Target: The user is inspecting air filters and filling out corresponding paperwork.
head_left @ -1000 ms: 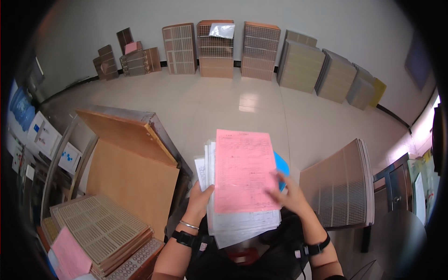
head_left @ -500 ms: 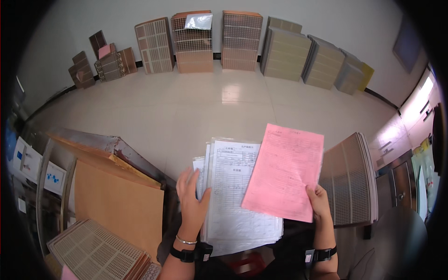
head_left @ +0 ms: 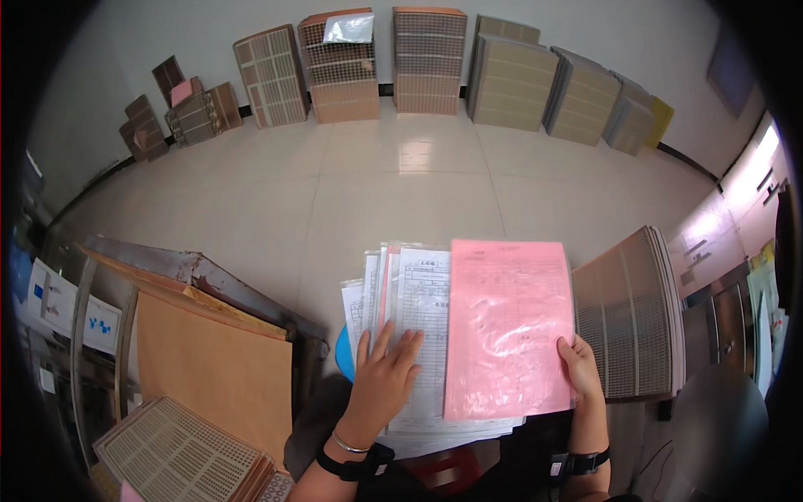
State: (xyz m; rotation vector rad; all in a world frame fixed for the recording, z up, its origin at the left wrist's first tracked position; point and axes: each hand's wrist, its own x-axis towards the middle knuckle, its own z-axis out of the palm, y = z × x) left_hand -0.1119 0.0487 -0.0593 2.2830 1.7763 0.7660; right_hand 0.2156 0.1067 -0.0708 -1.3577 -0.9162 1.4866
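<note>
A fanned pile of white printed forms (head_left: 422, 351), some in clear sleeves, lies over my lap. My left hand (head_left: 386, 378) rests flat on the pile's left part, fingers spread. In my right hand (head_left: 580, 366) is the right edge of a pink printed form (head_left: 506, 326), pinched with the thumb on top. The pink form looks glossy, as if in a clear sleeve, and it overlaps the right side of the white forms. A thin pink edge (head_left: 389, 289) also shows among the white sheets. The fingers under the pink form are hidden.
Stacked perforated panels (head_left: 631, 322) stand close on my right. At left are a large brown board (head_left: 213, 356) and a tilted pile of perforated panels (head_left: 180, 448). More panel stacks (head_left: 428, 63) line the far wall, across the tiled floor (head_left: 401, 192).
The pink form has turned more upright and sits lower over the white pile. My left hand has moved right and down onto the white forms, which are more fanned out.
</note>
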